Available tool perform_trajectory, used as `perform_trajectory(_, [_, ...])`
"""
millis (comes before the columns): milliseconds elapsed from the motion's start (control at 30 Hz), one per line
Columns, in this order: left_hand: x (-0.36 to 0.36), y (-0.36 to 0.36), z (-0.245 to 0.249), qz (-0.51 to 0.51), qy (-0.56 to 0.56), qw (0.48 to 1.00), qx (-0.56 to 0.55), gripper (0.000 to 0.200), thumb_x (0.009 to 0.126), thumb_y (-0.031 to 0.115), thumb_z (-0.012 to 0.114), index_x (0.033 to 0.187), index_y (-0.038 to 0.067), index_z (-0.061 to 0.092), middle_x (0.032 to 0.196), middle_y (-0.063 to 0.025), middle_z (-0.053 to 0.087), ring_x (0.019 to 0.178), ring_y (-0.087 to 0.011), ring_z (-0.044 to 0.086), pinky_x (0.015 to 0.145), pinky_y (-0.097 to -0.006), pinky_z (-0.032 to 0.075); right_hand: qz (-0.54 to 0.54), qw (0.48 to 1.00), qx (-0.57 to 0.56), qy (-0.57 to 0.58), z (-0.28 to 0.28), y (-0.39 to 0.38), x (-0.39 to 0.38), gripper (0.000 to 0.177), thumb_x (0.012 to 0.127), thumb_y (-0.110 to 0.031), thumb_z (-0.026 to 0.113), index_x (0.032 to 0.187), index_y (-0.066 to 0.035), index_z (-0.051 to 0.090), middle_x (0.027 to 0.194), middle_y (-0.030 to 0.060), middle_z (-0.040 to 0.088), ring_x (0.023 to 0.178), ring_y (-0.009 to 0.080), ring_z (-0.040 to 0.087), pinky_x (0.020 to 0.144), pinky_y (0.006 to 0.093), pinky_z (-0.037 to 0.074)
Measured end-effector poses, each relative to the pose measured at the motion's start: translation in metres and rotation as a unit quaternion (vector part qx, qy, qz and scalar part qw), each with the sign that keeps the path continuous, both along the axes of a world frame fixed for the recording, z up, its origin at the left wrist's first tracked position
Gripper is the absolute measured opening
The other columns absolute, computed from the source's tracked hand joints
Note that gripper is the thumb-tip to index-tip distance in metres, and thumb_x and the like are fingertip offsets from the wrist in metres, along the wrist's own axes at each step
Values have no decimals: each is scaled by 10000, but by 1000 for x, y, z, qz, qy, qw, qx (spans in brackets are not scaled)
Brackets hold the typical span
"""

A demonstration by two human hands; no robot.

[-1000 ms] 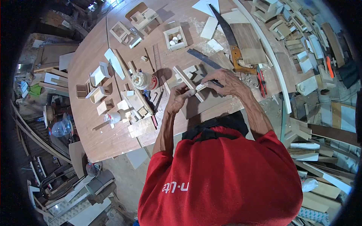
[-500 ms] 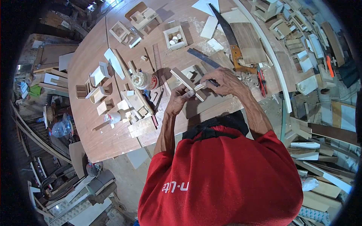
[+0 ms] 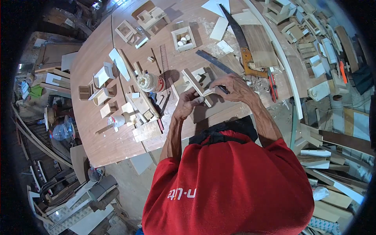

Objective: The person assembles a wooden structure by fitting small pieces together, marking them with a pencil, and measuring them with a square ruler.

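Moved since a second ago: the right hand (image 3: 235, 87) has drawn its fingertips in closer to the near end of the wood strip (image 3: 194, 83); the left hand (image 3: 187, 103) has kept its hold, and the strip has barely shifted.
Left hand: closed around the lower end of the strip, thumb on top, holding it slanted just above the counter (image 3: 117, 145).
Right hand: pinched on a dark slim tool (image 3: 223, 89), whether pencil or blade I cannot tell, with the fingertips at a small pale piece (image 3: 208, 93) against the strip's edge.
Hands together: they meet at the strip's near end, almost touching.
Strip's place: in front of the person's chest, over a dark board (image 3: 213, 111) lying at the counter's near edge.
Step in hand: by my reading, fitting or marking the small piece against the strip, with the work about midway.
Next move calls for: a steady left grip and a fine, short motion of the right fingertips, so that the small piece does not slip.
Edges: the counter's rim runs just below the hands, so a dropped piece could go to the floor.
Open room: tight. A glue bottle (image 3: 150, 83) stands near on the left, and a hand saw (image 3: 246, 58) and a steel ruler (image 3: 213, 60) lie close beyond the right hand. The freest space is straight back toward the body.
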State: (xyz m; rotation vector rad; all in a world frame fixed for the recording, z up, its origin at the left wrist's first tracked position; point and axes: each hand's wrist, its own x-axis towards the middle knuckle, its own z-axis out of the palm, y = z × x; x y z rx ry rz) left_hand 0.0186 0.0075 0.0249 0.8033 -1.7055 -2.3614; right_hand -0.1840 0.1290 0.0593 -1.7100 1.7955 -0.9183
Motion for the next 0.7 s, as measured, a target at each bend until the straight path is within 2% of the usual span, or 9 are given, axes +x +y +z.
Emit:
perform_trajectory(33, [-1, 2, 3, 9, 5, 1000, 4, 479, 842, 141, 676, 1280, 13, 532, 971, -59, 648, 783, -153, 618, 723, -294, 524, -5, 999, -36, 13, -4, 0, 1, 208, 851, -239, 624, 982, -96, 701, 847, 131, 682, 800, 286, 659, 777, 401, 497])
perform_trajectory(67, [-1, 3, 6, 17, 10, 1000, 8, 493, 841, 135, 673, 1293, 9, 520, 968, -56, 647, 782, -152, 618, 718, -291, 520, -4, 999, -37, 14, -7, 2, -1, 208, 851, -239, 624, 982, -96, 701, 847, 131, 682, 800, 286, 659, 777, 401, 497])
perform_trajectory(133, [-1, 3, 9, 16, 9, 1000, 8, 505, 839, 131, 671, 1303, 13, 511, 982, -53, 647, 795, -148, 615, 718, -291, 519, -4, 1000, 27, 4, 4, 4, 1, 195, 842, -201, 648, 958, -53, 701, 949, 116, 703, 898, 290, 658, 802, 376, 496])
perform_trajectory(367, [3, 0, -8, 9, 15, 1000, -4, 536, 828, 152, 690, 1320, 35, 508, 1050, -40, 647, 836, -120, 594, 706, -277, 504, -5, 1000, 11, -8, 5, 9, 5, 190, 837, -189, 648, 963, -57, 701, 962, 117, 703, 907, 289, 660, 825, 378, 494])
perform_trajectory(567, [0, 3, 4, 21, 15, 1000, 14, 494, 833, 180, 699, 1276, 33, 539, 1041, -28, 648, 826, -118, 594, 718, -267, 489, -5, 1000, 15, -4, 1, 10, 3, 187, 836, -175, 640, 968, -57, 701, 967, 125, 703, 908, 300, 659, 839, 383, 490])
perform_trajectory(700, [1, 2, -5, 16, 20, 1000, 16, 464, 845, 186, 693, 1258, 33, 548, 1004, -18, 644, 820, -116, 594, 706, -267, 488, -4, 999, 41, -11, 4, 10, 5, 206, 849, -201, 634, 981, -59, 702, 997, 127, 699, 934, 307, 652, 851, 390, 486])
